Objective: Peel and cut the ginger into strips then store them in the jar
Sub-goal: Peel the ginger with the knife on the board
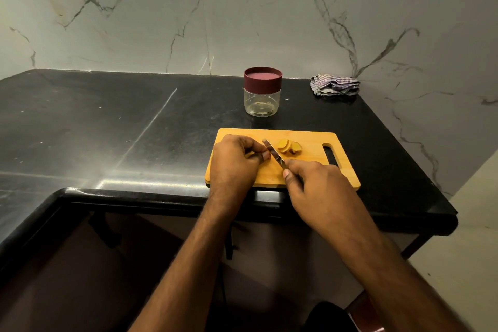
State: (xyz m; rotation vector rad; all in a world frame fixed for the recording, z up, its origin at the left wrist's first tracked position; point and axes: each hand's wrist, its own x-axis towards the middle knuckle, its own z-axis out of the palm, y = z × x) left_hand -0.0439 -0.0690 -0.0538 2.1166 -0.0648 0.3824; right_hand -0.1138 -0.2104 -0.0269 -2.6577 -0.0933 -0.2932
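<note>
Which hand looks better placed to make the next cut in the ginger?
The right hand, probably: it already grips the knife, blade angled over the cutting board. The left hand pinches the ginger piece beside the blade.

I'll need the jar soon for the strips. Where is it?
In the head view the jar, maroon lid on, stands on the black counter just behind the cutting board, left of the checked cloth.

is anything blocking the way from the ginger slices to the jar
Yes: the maroon lid is on the jar, closing its mouth. The counter between the ginger slices and the jar shows nothing else.
</note>
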